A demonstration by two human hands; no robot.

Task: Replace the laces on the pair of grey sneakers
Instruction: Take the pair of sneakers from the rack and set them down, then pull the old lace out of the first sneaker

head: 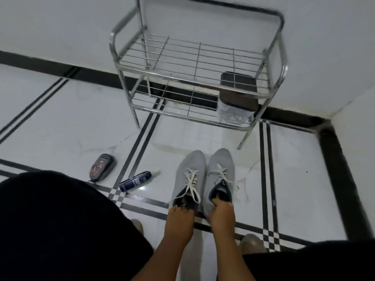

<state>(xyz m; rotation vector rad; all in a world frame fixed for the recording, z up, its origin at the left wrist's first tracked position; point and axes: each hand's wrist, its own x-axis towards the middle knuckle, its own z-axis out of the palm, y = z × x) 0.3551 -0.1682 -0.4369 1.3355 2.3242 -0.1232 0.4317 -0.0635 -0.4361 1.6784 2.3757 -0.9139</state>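
Note:
Two grey sneakers stand side by side on the white tiled floor, toes pointing away from me. The left sneaker (187,169) and the right sneaker (220,163) both carry white laces (191,180), loosely threaded. My left hand (180,217) grips the heel rim of the left sneaker, fingers hooked into its opening. At the heel of the right sneaker my right hand (221,212) holds on the same way.
A chrome wire shoe rack (194,78) stands just beyond the sneakers against the wall, with a dark box and a clear bag on its lower right. A black oval device (102,167) and a dark blue packet (135,181) lie on the floor to the left. My dark-clothed knees fill the lower corners.

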